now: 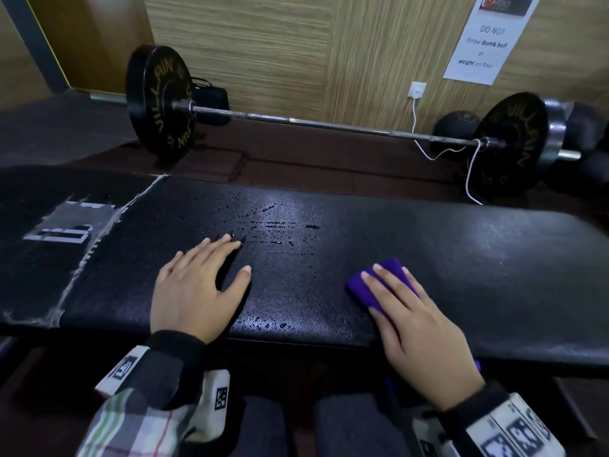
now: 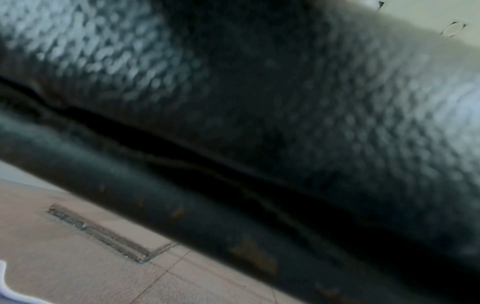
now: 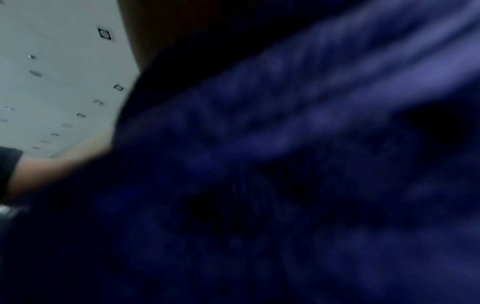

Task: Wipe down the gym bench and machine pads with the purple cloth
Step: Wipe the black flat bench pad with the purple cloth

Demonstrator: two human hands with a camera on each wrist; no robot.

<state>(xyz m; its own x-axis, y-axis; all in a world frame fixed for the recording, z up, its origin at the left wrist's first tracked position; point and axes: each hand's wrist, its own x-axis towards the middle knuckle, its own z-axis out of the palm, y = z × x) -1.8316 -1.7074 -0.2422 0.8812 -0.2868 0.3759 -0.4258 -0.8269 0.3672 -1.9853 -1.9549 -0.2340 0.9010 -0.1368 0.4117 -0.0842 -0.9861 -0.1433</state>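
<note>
Both flat hands on bench; right hand presses purple cloth.

1. This is a gym weight room.
2. A padded black bench fills the foreground.
3. Behind it, a barbell loaded with 2 black "VILLAIN" plates lies on dark flooring.
4. A wall notice reads "DO NOT throw dumb bell or weight on floor".

Blurred black bench pad above floor
</note>
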